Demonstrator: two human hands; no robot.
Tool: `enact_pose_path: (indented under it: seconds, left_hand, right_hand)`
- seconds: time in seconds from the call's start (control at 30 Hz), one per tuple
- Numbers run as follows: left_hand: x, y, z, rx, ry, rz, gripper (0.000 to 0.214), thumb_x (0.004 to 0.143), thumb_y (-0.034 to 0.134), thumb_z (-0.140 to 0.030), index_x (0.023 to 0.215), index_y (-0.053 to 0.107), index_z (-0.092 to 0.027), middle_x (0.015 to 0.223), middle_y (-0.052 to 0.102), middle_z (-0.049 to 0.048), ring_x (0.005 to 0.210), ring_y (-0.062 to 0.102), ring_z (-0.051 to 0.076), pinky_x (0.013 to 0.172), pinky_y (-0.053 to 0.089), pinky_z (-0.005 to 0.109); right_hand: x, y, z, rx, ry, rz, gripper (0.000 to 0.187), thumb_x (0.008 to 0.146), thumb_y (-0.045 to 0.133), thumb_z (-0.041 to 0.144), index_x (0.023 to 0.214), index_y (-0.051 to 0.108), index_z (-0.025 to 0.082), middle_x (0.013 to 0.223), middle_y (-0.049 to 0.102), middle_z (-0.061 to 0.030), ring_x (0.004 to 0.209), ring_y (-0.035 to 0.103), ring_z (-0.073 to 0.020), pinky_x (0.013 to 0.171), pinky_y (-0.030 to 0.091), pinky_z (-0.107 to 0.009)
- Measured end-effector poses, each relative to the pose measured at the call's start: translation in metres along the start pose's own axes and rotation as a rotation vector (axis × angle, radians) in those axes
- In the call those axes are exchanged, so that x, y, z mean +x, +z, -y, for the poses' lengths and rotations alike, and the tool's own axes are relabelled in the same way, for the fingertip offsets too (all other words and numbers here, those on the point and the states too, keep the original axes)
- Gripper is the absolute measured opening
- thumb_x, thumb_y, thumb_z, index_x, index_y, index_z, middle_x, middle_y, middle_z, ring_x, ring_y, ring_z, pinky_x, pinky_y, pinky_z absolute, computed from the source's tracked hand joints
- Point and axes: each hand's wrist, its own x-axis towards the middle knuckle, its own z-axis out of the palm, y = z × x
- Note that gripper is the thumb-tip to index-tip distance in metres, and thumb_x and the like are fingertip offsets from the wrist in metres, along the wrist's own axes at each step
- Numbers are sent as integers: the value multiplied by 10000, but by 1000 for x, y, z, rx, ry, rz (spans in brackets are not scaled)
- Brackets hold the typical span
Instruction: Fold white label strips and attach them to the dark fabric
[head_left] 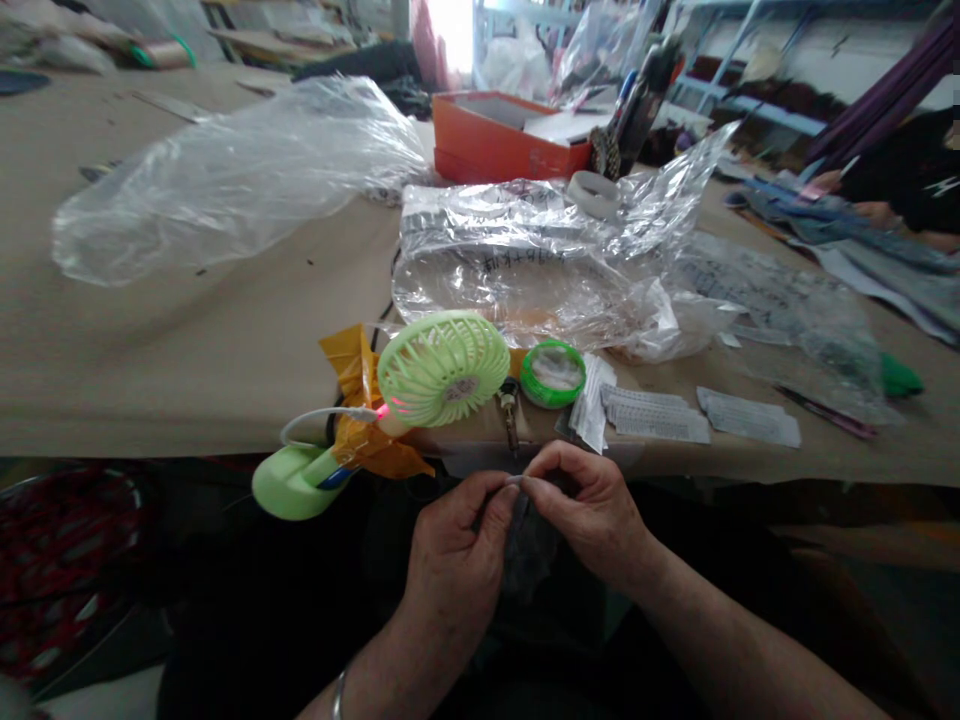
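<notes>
Just in front of the table edge, my left hand (pixel 461 540) and my right hand (pixel 592 510) meet, thumb and forefinger of each pinched together. Between the fingertips shows a small pale strip (pixel 515 481), too small to name. Below it hangs thin greyish, see-through material (pixel 529 555), dim and blurred; whether it is joined to the strip I cannot tell. Nearest the hands on the table lie a small metal-tipped tool (pixel 510 415) and a round green tub (pixel 553 375) with whitish contents.
A light-green fan (pixel 442 370) is taped at the table edge with orange tape (pixel 349 360). Printed label strips (pixel 656 415) lie to the right. Behind are clear plastic bags (pixel 247 180), a tape roll (pixel 592 192) and an orange box (pixel 502 150). Another person's hand (pixel 874 213) is at far right.
</notes>
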Motion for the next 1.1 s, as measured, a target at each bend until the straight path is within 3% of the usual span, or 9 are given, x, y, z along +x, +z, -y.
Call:
enact_pose_path:
  seconds: [0.17,0.37,0.87,1.1]
  left_hand:
    - [4,0,-2,92,85,-12,125,803,564,-151,757,678,-173,592,651,-40,517,576,88,504,432,161]
    - [7,0,0,85,89,-36,132,805,563,-151,762,685,-176,620,670,-39,545,593,91,528,443,163]
    - [13,1,-2,24,-48,-33,149,781,571,-187,703,698,-195,579,646,-43,534,568,106,519,427,179]
    - [4,-1,-9,-113,-149,55,146,793,575,-196,709,693,-191,577,632,-44,531,560,94,501,424,161]
  right_hand:
    - [3,-1,2,-62,-49,-15,79,768,579,164,692,598,166,594,539,46,558,483,-75,532,390,-178]
    - [5,-1,0,-82,-65,-24,75,772,579,162,700,601,168,586,538,47,546,481,-74,521,392,-179]
    - [7,1,-1,-61,-39,-53,114,813,581,241,726,613,174,601,562,26,555,495,-92,522,409,-201]
    - [-8,-3,-4,5,-4,-7,86,815,612,260,790,621,178,663,606,15,592,548,-101,557,451,-207]
